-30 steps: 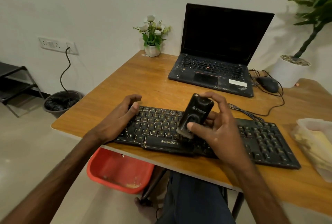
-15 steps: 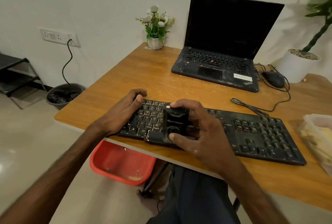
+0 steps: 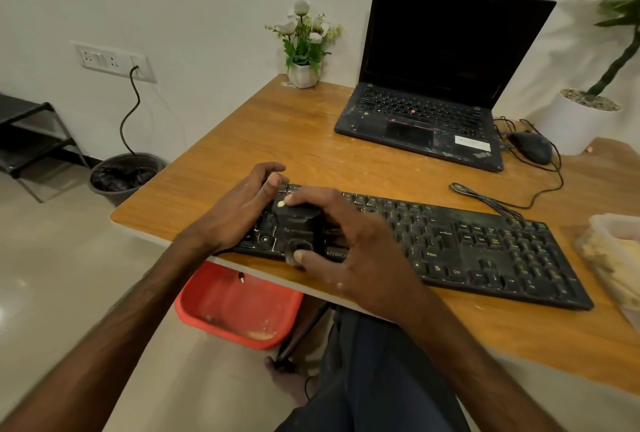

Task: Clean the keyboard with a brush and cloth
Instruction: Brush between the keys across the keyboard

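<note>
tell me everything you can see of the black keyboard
The black plastic keyboard lies flat along the wooden table's near edge. Its keys look grimy, and a "ZEBRON" mark shows on the front. The left hand grips its left end. The right hand holds a small black brush on its keys.

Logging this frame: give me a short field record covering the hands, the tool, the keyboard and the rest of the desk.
left hand: grips the left end of the keyboard
right hand: holds a black brush down on the left-side keys
keyboard position: flat on the table, near its front edge
cloth: none identifiable
other: open laptop, mouse, plastic container at the right, red basin on the floor
</note>
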Demonstrator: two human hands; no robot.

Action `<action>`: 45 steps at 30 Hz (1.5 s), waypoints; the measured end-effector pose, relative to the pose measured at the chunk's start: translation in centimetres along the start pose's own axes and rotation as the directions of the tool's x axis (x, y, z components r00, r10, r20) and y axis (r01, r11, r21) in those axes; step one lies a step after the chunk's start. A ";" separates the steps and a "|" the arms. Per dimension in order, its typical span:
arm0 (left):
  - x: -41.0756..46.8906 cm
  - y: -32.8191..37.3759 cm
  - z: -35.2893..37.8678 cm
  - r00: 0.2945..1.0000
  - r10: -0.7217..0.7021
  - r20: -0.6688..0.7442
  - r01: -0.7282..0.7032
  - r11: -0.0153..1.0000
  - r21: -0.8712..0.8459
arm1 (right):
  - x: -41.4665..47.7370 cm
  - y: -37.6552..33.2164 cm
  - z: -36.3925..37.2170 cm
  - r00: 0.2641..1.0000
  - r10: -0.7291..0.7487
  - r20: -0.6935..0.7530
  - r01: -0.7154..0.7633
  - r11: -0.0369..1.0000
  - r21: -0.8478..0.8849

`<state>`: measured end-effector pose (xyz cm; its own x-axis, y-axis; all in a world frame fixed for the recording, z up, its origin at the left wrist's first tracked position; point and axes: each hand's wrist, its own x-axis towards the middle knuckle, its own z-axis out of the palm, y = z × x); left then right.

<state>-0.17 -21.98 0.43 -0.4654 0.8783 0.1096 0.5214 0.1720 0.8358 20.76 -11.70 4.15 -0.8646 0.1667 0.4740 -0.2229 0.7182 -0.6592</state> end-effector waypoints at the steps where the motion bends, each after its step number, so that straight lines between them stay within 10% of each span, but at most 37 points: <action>1: 0.0 0.1 0.0 1.000 -0.003 0.003 0.003 1.000 0.006 | 0.3 0.3 -0.3 0.999 0.004 -0.033 -0.005 0.999 -0.046; 15: 0.0 -0.3 -0.1 1.000 0.004 -0.006 -0.004 1.000 -0.029 | 0.4 -0.6 1.0 0.986 -0.094 0.134 0.100 0.994 -0.038; 28: 0.0 -0.2 0.1 1.000 0.003 -0.017 -0.002 1.000 0.016 | -0.5 1.1 -3.4 0.978 0.186 -0.094 -0.190 0.981 -0.038; 34: -0.1 -0.2 0.0 0.999 0.016 -0.030 -0.015 0.999 0.037 | -0.4 -0.6 -0.6 0.998 0.054 0.038 -0.051 0.996 -0.080; 45: 0.2 -0.3 0.3 0.997 0.051 -0.053 -0.048 0.997 0.067 | -2.7 0.9 -4.7 0.966 0.257 -0.027 -0.257 0.966 -0.027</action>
<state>-0.24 -21.73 0.04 -0.4755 0.8609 0.1810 0.5900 0.1595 0.7915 25.01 -8.35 5.00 -0.8804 0.3636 0.3045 0.0195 0.6692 -0.7429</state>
